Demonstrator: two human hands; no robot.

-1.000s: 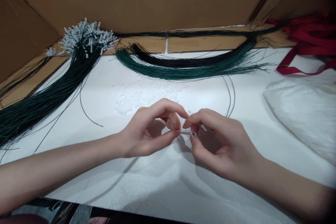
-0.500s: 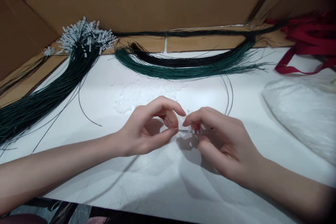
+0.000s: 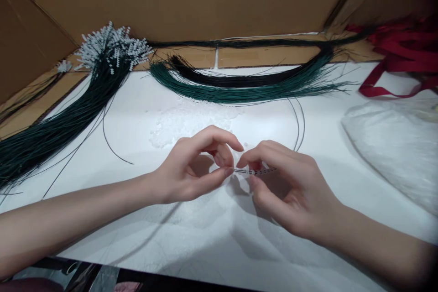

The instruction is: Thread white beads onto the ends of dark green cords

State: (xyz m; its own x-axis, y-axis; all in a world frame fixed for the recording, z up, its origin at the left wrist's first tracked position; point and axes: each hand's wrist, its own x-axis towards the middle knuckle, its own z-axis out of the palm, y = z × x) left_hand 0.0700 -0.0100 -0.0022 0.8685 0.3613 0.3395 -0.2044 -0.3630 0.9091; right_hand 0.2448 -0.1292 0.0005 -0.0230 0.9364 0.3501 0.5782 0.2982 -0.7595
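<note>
My left hand (image 3: pixel 196 169) and my right hand (image 3: pixel 284 182) meet above the middle of the white table (image 3: pixel 212 232). A thin dark wire (image 3: pixel 255 171) with small clear beads on it runs between them. The left thumb and fingers pinch its left end. The right thumb and forefinger pinch it near the beads. Its tail curves up past my right hand toward the back. A scatter of tiny clear beads (image 3: pixel 186 121) lies just behind my hands.
A bundle of green wires with white beaded tips (image 3: pixel 112 48) fans along the left. Green and black wire bundles (image 3: pixel 239 86) arc across the back. A clear plastic bag (image 3: pixel 393 146) lies at the right, red ribbon (image 3: pixel 400 59) behind it. Cardboard walls (image 3: pixel 191 0) close the back.
My hands have barely moved. The right thumb and fingers have shifted slightly along the beaded wire, which stays pinched between both hands.
</note>
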